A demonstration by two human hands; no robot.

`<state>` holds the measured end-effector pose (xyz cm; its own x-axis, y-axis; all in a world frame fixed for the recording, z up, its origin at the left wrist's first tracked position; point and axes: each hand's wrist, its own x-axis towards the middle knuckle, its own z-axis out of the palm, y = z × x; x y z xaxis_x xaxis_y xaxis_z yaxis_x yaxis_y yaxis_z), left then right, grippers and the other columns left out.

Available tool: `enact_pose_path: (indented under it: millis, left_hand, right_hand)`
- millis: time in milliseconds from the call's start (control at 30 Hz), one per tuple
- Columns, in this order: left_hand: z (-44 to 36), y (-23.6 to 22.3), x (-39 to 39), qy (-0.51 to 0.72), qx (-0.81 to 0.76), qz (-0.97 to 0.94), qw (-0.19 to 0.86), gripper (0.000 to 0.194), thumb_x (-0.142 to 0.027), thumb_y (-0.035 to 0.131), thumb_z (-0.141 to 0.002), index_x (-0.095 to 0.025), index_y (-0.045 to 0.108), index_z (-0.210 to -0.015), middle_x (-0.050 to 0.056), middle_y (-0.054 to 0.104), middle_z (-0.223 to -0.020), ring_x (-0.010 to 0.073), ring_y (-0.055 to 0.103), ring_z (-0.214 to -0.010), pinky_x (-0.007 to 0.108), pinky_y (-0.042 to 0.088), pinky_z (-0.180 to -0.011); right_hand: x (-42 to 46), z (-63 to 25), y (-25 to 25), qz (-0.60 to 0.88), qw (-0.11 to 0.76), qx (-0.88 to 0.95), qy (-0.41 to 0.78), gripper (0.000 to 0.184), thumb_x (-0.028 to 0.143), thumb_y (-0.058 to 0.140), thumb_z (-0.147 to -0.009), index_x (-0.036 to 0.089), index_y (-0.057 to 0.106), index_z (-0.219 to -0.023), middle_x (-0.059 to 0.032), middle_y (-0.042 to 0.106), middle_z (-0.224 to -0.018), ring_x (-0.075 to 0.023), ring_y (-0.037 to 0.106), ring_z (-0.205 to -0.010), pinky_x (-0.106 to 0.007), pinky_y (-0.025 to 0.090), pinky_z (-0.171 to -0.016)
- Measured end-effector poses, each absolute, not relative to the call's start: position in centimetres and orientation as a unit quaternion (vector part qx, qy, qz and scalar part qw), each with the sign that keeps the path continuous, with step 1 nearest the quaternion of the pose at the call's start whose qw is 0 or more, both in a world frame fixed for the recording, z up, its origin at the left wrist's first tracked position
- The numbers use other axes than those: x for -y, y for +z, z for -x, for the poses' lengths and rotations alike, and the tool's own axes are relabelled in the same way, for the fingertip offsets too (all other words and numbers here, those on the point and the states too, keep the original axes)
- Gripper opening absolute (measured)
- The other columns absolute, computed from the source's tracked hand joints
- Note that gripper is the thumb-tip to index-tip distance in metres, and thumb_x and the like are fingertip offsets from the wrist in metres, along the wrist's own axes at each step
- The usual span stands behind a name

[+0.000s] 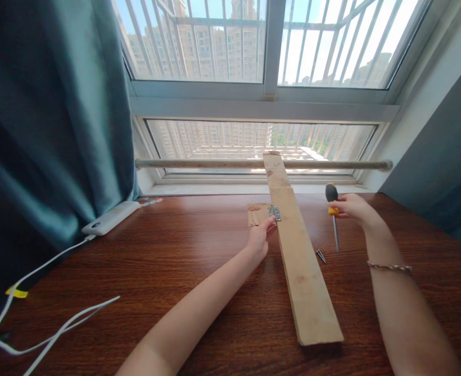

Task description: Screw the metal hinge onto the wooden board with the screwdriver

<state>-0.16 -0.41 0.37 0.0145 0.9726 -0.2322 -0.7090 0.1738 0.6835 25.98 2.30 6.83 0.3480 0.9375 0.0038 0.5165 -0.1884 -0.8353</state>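
Note:
A long wooden plank [298, 250] lies on the brown table [175, 271], its far end resting on a rail by the window. A small metal hinge [275, 212] joins it to a short wooden piece [257, 213] on its left. My left hand [259, 237] rests beside the plank with its fingertips pressed on the short piece just below the hinge. My right hand [355, 208] grips a screwdriver [333, 211] with a black and yellow handle, its shaft pointing down to the table right of the plank. A few screws [321, 255] lie between plank and screwdriver.
A white power bank [110, 218] with white cables [50, 324] lies at the table's left, against a teal curtain [50, 120]. A horizontal rail [214, 163] runs in front of the barred window [261, 47]. A grey wall stands at the right.

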Motion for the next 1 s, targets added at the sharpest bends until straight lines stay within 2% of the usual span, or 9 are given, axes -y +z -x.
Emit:
enact_pose_path:
  millis: [67, 167, 267, 400, 567, 767, 1000]
  left_hand:
    - [0.2, 0.6, 0.5, 0.612, -0.344, -0.193, 0.686, 0.023, -0.006, 0.069, -0.064, -0.014, 0.063, -0.085, 0.006, 0.069, -0.081, 0.0116, 0.064, -0.067, 0.024, 0.051, -0.068]
    - [0.2, 0.7, 0.6, 0.609, -0.349, -0.196, 0.685, 0.023, -0.006, 0.068, -0.064, -0.014, 0.063, -0.085, 0.006, 0.069, -0.082, 0.0118, 0.064, -0.069, 0.024, 0.051, -0.068]
    - [0.2, 0.6, 0.6, 0.614, -0.353, -0.2, 0.677, 0.027, -0.005, 0.069, -0.063, -0.014, 0.063, -0.087, 0.006, 0.069, -0.084, 0.0121, 0.064, -0.069, 0.024, 0.051, -0.066]
    - [0.2, 0.5, 0.5, 0.617, -0.356, -0.203, 0.672, 0.03, -0.005, 0.069, -0.062, -0.014, 0.062, -0.09, 0.006, 0.069, -0.085, 0.012, 0.064, -0.068, 0.024, 0.051, -0.066]
    - [0.2, 0.5, 0.5, 0.616, -0.353, -0.202, 0.675, 0.03, -0.007, 0.072, -0.061, -0.015, 0.062, -0.088, 0.005, 0.069, -0.082, 0.0125, 0.064, -0.069, 0.025, 0.051, -0.069]
    - [0.2, 0.5, 0.4, 0.615, -0.358, -0.203, 0.672, 0.031, -0.005, 0.07, -0.062, -0.015, 0.062, -0.09, 0.005, 0.07, -0.08, 0.0128, 0.065, -0.068, 0.025, 0.052, -0.067]
    - [0.2, 0.3, 0.4, 0.613, -0.35, -0.206, 0.678, 0.026, -0.007, 0.071, -0.062, -0.015, 0.063, -0.085, 0.005, 0.07, -0.083, 0.0114, 0.064, -0.067, 0.024, 0.051, -0.068]
  right_hand:
    - [-1.5, -24.8, 8.8, 0.654, 0.476, 0.507, 0.297, 0.016, 0.025, 0.065, -0.067, 0.014, 0.059, -0.077, -0.0067, 0.067, -0.078, -0.0164, 0.066, -0.073, -0.025, 0.057, -0.065]
    - [-0.3, -21.8, 11.0, 0.46, 0.665, 0.474, 0.351, 0.028, 0.026, 0.073, -0.061, 0.017, 0.056, -0.081, -0.0051, 0.068, -0.083, -0.0184, 0.066, -0.081, -0.029, 0.056, -0.075]
    - [0.4, -18.6, 11.7, 0.37, 0.723, 0.473, 0.343, 0.028, 0.025, 0.076, -0.059, 0.017, 0.055, -0.076, -0.0042, 0.068, -0.082, -0.0205, 0.066, -0.084, -0.035, 0.053, -0.082]
    - [0.3, -16.0, 11.0, 0.365, 0.715, 0.501, 0.322, 0.026, 0.024, 0.074, -0.061, 0.016, 0.056, -0.077, -0.0044, 0.069, -0.082, -0.0199, 0.066, -0.081, -0.038, 0.053, -0.082]
    - [0.1, -15.3, 10.4, 0.344, 0.709, 0.521, 0.329, 0.032, 0.026, 0.074, -0.061, 0.019, 0.053, -0.084, -0.0027, 0.07, -0.08, -0.0187, 0.067, -0.076, -0.039, 0.053, -0.078]
    - [0.5, -15.2, 10.8, 0.37, 0.696, 0.534, 0.305, 0.034, 0.029, 0.073, -0.062, 0.019, 0.05, -0.086, -0.0028, 0.069, -0.083, -0.019, 0.066, -0.08, -0.038, 0.053, -0.079]
    - [1.3, -14.9, 11.2, 0.381, 0.684, 0.571, 0.248, 0.036, 0.028, 0.074, -0.061, 0.019, 0.05, -0.087, -0.0028, 0.07, -0.081, -0.0192, 0.067, -0.076, -0.037, 0.053, -0.077]
